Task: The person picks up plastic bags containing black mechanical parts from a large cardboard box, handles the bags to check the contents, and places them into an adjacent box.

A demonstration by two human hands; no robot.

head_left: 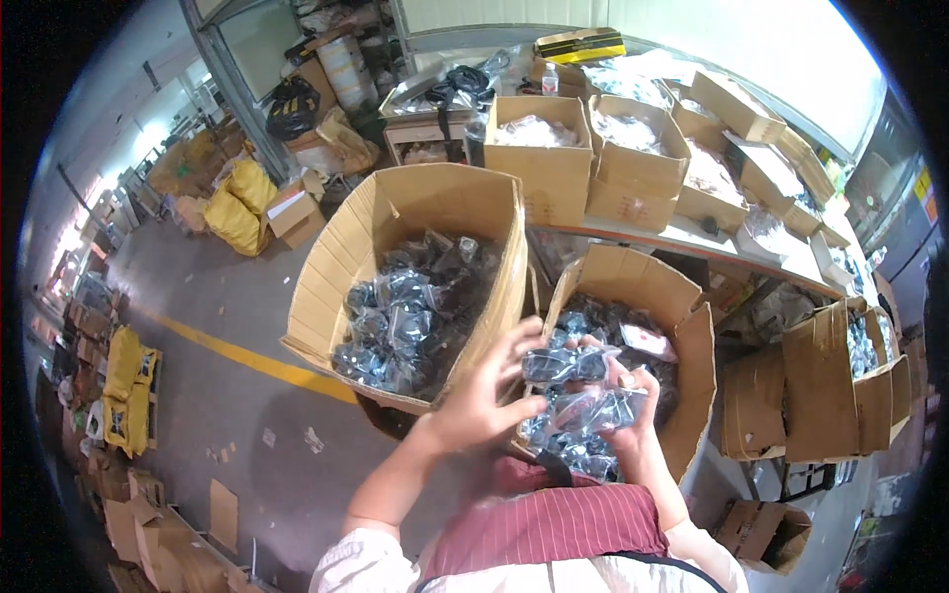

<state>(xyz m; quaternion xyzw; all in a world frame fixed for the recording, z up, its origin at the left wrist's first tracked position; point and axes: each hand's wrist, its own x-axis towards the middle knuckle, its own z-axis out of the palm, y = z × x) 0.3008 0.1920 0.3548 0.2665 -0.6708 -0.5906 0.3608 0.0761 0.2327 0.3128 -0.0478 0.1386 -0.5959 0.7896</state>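
My right hand (636, 407) is closed around clear plastic bags with dark items inside; an upper bag (565, 366) and a lower bag (593, 410) show. What exactly the bags contain is too small to tell. Close to their left side is my left hand (479, 400), its fingers spread and its thumb reaching toward the lower bag. Both hands are over a cardboard box (692, 346) holding many similar bags and a pinkish-white packet (647, 341). To the left stands a larger open carton (326, 267), partly filled with bagged dark items (410, 316).
Open cartons (539, 178) of plastic-wrapped goods line a bench (672, 240) at the back. More cardboard boxes (816, 385) stand at the right. Yellow sacks (240, 208) lie far left, and a yellow line (247, 358) crosses the floor. Cardboard pieces (223, 514) lie lower left.
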